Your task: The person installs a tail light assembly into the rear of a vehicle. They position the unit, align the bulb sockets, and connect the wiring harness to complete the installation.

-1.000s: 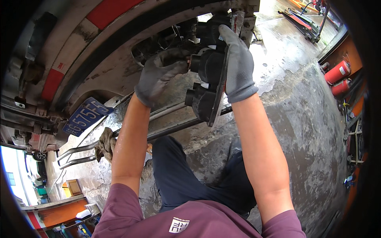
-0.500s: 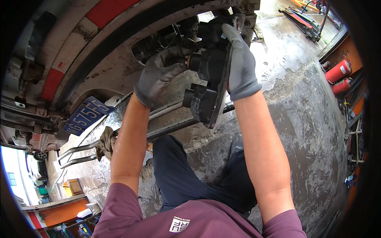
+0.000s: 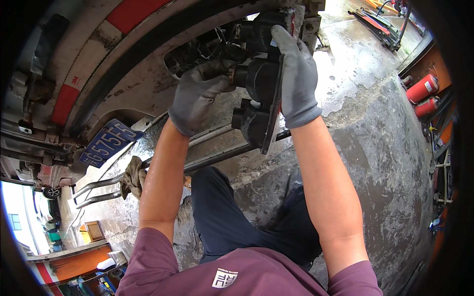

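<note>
A black-backed vehicle tail light (image 3: 263, 81) hangs at the rear corner of the vehicle, its round housings turned toward my left. My right hand (image 3: 300, 81), in a grey work glove, grips its outer edge, thumb on the back and fingers behind it, partly hidden. My left hand (image 3: 196, 98), gloved too, is closed at the middle housing. Its thumb and fingers pinch a small brass-coloured bulb holder (image 3: 231, 75) against the housing's neck. The lowest housing (image 3: 251, 123) is untouched. Wires (image 3: 222, 42) hang in the dark opening behind my left fingers.
The vehicle body (image 3: 98, 59) with a blue licence plate (image 3: 111, 142) fills the upper left. Metal bars (image 3: 212, 160) run below my hands, a brown rag (image 3: 132, 177) on them. Red fire extinguishers (image 3: 422, 89) stand right; a floor jack (image 3: 377, 27) lies farther back.
The tail light and my right hand have shifted slightly up and left. My left fingers have closed more tightly around the bulb holder, which now sits nearer the housing.
</note>
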### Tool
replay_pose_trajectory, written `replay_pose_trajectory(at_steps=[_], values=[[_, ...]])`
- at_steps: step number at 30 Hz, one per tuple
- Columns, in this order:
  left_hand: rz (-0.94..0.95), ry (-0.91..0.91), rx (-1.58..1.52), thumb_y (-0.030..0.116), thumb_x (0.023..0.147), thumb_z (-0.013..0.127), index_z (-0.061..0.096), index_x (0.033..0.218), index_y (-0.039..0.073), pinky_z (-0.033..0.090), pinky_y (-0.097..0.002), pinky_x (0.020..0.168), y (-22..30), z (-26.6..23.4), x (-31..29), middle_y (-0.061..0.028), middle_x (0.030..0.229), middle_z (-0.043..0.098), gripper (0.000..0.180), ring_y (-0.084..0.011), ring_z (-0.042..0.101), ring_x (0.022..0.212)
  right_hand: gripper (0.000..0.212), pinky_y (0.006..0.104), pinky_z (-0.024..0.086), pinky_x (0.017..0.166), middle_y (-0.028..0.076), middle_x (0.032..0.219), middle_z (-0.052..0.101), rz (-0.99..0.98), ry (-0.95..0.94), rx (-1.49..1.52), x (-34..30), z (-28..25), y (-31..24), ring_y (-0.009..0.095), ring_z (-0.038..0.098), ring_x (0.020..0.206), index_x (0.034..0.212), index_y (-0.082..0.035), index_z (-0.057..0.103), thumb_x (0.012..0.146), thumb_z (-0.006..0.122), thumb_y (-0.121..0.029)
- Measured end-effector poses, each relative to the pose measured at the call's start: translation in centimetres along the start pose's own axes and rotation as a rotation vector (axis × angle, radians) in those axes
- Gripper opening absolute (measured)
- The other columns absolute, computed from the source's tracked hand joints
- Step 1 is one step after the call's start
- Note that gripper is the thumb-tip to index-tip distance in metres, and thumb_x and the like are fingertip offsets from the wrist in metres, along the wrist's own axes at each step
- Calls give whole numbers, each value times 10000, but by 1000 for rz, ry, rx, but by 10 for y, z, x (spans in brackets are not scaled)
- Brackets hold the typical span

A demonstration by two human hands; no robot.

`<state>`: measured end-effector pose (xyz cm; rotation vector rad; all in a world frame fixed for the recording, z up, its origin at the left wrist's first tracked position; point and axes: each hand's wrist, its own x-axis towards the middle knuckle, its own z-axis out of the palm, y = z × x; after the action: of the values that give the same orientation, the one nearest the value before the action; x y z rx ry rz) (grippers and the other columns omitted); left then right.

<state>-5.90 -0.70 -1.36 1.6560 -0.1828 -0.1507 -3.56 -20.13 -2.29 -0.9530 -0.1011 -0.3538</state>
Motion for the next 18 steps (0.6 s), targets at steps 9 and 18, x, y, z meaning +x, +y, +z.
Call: replay_pose_trajectory(at_steps=[9,18], values=[[304,123,348,152,966,629,693,1149,73,544,-315,904,-9,14,-4,-115,1158,682,209,-234,686,968,660,261,458,916,93,1083,654,60,84,-27,10,-8,13,144,592,990,1244,78,579,854,778,-415],[134,224,-16,80,998,548,590,1261,-22,541,-325,932,7,-34,-11,-153,1222,654,285,-222,651,1113,340,352,626,815,105,1111,689,199,-92,165,26,-32,12,207,706,949,1278,-65,572,1021,514,-279]])
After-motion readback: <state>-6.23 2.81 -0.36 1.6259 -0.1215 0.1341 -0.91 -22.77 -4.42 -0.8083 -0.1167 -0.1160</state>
